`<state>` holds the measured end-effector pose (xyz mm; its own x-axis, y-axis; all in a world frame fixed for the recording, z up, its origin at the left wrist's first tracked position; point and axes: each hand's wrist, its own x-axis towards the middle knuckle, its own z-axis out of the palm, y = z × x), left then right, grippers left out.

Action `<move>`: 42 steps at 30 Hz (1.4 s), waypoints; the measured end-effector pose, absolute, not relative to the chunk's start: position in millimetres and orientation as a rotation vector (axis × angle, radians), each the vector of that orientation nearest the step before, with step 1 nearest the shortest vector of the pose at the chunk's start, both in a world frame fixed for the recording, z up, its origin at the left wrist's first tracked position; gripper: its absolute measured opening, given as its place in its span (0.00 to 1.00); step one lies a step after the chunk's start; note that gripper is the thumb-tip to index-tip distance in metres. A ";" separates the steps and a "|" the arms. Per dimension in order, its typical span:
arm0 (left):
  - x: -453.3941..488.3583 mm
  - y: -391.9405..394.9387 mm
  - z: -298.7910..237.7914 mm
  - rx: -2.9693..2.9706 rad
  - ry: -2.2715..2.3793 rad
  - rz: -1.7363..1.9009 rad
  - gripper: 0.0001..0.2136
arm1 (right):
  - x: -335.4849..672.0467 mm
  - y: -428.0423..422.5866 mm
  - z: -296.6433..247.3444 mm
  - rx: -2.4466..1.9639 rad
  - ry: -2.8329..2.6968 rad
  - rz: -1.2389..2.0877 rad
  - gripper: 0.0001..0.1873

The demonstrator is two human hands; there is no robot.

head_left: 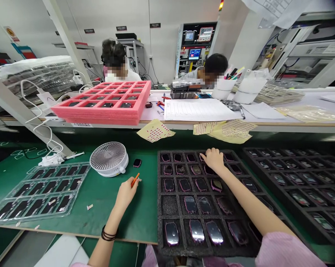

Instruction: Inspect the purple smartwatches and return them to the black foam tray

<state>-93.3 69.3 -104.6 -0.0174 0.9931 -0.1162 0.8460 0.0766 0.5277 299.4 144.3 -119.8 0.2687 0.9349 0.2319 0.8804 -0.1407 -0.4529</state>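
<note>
My left hand is closed around a slim orange tool above the green mat. A small pale scrap shows by the tool's tip. Beyond this hand a single dark watch body lies on the mat. My right hand reaches to the back row of the black foam tray, its fingers curled down over a watch body in one pocket; the hand hides most of that piece. Other watch bodies with purplish rims, such as a front-row one, lie in the pockets around it.
A white fan stands left of the tray, beside a clear plastic tray of dark pieces. Another black foam tray lies at right. Pink foam trays and a paper sheet rest on the shelf. Two people sit beyond it.
</note>
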 end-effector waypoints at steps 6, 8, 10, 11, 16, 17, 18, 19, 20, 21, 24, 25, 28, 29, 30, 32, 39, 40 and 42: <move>-89.8 69.4 -104.0 1.749 1.937 0.552 0.11 | 310.5 151.1 -118.1 -2.027 -1.636 0.282 0.15; -79.6 67.6 -101.3 1.732 1.784 0.677 0.13 | 306.2 150.3 -111.5 -1.936 -1.650 0.371 0.13; -62.7 64.5 -96.6 1.724 1.521 0.770 0.16 | 295.8 143.9 -100.7 -1.827 -1.681 0.446 0.13; -52.1 62.5 -93.4 1.710 1.365 0.806 0.17 | 287.6 138.4 -94.0 -1.755 -1.690 0.506 0.13; 2.5 53.6 -69.7 1.463 0.919 0.832 0.19 | 223.1 97.4 -58.7 -1.064 -1.259 1.320 0.16; 10.1 53.0 -64.7 1.430 0.889 0.823 0.20 | 209.7 89.6 -53.0 -0.968 -1.138 1.457 0.16; 15.8 52.9 -60.1 1.408 0.868 0.817 0.20 | 197.8 83.1 -48.3 -0.899 -1.034 1.547 0.15; 19.8 53.2 -56.2 1.394 0.857 0.814 0.21 | 187.8 77.9 -44.5 -0.850 -0.960 1.607 0.15; 22.3 53.9 -53.0 1.388 0.853 0.816 0.21 | 180.0 74.2 -41.6 -0.816 -0.916 1.647 0.15; 23.5 54.7 -50.6 1.385 0.853 0.819 0.21 | 174.3 71.8 -39.6 -0.792 -0.888 1.666 0.15; 22.9 57.0 -48.1 1.384 0.871 0.824 0.22 | 167.1 69.8 -36.9 -0.763 -0.862 1.664 0.15; 22.3 57.3 -48.4 1.388 0.877 0.827 0.22 | 166.6 70.0 -36.5 -0.763 -0.855 1.655 0.16; 21.5 56.9 -50.7 1.395 0.886 0.859 0.22 | 166.2 70.4 -35.9 -0.760 -0.839 1.645 0.17; 21.5 56.5 -51.3 1.393 0.886 0.872 0.22 | 165.8 70.4 -35.8 -0.756 -0.836 1.647 0.17; 21.7 56.2 -51.7 1.391 0.886 0.881 0.22 | 165.4 70.2 -35.8 -0.753 -0.833 1.648 0.17; 21.8 55.8 -51.3 1.390 0.890 0.885 0.22 | 164.5 69.9 -36.0 -0.758 -0.835 1.644 0.17; 17.5 57.0 -42.3 1.430 0.922 0.835 0.23 | 163.4 70.4 -39.7 -0.810 -0.909 1.540 0.18; 17.5 57.1 -41.4 1.427 0.918 0.825 0.23 | 162.9 70.3 -40.6 -0.801 -0.903 1.562 0.18; 18.6 56.6 -40.5 1.406 0.902 0.823 0.23 | 161.2 69.8 -42.8 -0.750 -0.853 1.665 0.19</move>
<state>18.6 56.6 -40.5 0.4466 0.8941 -0.0341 0.0475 0.0143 0.9988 161.2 69.8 -42.8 -0.2320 0.9710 -0.0573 -0.5207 -0.1737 -0.8359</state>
